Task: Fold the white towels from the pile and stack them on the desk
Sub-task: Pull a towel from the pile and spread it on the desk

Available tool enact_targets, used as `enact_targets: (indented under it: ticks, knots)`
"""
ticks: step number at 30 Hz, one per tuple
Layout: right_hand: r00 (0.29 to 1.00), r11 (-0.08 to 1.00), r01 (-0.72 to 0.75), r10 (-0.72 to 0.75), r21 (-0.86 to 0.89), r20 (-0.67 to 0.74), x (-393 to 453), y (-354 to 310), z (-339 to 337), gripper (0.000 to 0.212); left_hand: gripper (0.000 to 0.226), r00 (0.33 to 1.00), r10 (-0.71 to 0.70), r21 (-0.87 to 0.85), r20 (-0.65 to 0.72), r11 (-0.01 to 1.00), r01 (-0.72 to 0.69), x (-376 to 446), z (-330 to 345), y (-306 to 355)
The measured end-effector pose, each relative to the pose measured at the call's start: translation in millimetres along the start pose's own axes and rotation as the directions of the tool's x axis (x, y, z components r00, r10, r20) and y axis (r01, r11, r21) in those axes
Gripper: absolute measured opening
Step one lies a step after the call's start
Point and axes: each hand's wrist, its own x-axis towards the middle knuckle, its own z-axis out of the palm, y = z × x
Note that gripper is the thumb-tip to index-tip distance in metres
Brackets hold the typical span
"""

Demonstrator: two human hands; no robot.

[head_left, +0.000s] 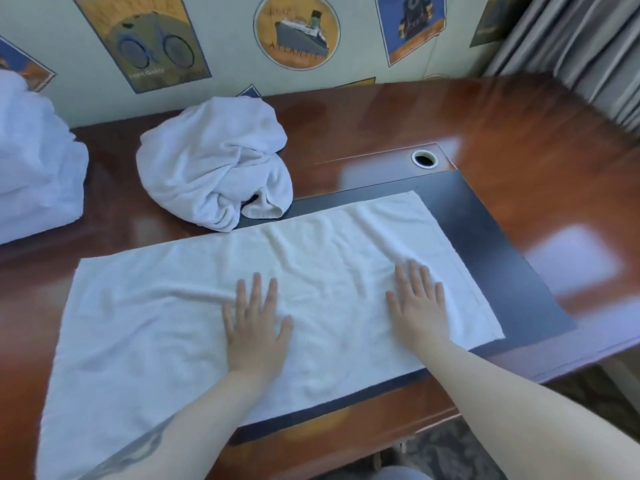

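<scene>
White towel (180,327) spread flat in one long rectangle across the near part of the desk (433,123), lying partly on the dark inset pad (485,237), partly on the reddish wood to the left; slightly wrinkled through the middle, hemmed short edge at the right; near-left corner reaching to the front edge of the desk. Left hand (254,327) palm-down on the middle of the towel, fingers straight and a little spread, gripping nothing, just pressing on the cloth; right hand (419,306) likewise flat near the towel's right end, fingers extended and together, nothing grasped. Both forearms bare, reaching in from the bottom; a dark mark showing on the left forearm. Behind the spread towel, just touching its far edge, a crumpled towel (214,164) in a loose heap on the wood. Further left, at the frame edge, a stack of white towels (34,168), apart from the heap. To the right of the heap, a round cable hole (424,158) in the desk surface, beyond the pad's far corner. On the wall behind, poster prints: a bicycle poster (145,39), a round ship emblem (296,29), a blue poster (410,26); grey curtain (571,39) at the top right.
</scene>
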Motion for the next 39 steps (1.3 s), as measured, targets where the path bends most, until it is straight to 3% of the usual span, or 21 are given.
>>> enact_targets:
  ticks: [3, 7, 11, 17, 27, 31, 34, 37, 39]
  knots:
    - [0.995, 0.995, 0.097, -0.097, -0.014, 0.035, 13, 31, -4, 0.064, 0.068, 0.994, 0.1, 0.031, 0.043, 0.994, -0.101, 10, 17, 72]
    - [0.999, 0.999, -0.022, 0.023, 0.023, -0.025, 20, 57, -8, 0.071, 0.071, 0.984, 0.107, 0.063, 0.14, 0.991, -0.117, 14, 44, 126]
    - [0.977, 0.979, 0.203, -0.201, 0.024, -0.07, 71, 57, -30, 0.067, 0.071, 0.992, 0.057, 0.051, 0.108, 0.997, -0.063, 11, 45, 161]
    - [0.923, 0.927, 0.372, -0.363, -0.052, 0.126, 130, 32, -44, 0.061, 0.07, 0.992, -0.018, 0.067, 0.122, 0.998, 0.01, 36, 57, 178]
    - [0.924, 0.922, 0.382, -0.381, -0.067, 0.022, 146, 36, -29, 0.06, 0.068, 0.964, 0.18, 0.052, 0.196, 0.98, -0.193, 123, 40, 198]
    - [0.938, 0.934, 0.346, -0.345, -0.085, 0.027, 153, 38, -27, 0.06, 0.068, 0.924, 0.274, 0.001, 0.266, 0.959, -0.285, 135, 35, 195]
    - [0.966, 0.964, 0.257, -0.254, -0.073, 0.048, 154, 54, -37, 0.062, 0.067, 0.851, 0.387, -0.014, 0.355, 0.912, -0.409, 153, 31, 201]
    - [0.992, 0.993, 0.103, -0.106, -0.051, -0.065, 126, 76, -45, 0.063, 0.059, 0.753, 0.538, 0.052, 0.38, 0.8, -0.598, 185, 25, 220]
    - [0.985, 0.993, -0.081, 0.092, 0.081, -0.143, 93, 85, -44, 0.065, 0.059, 0.68, 0.63, 0.152, 0.374, 0.682, -0.716, 209, 20, 240]
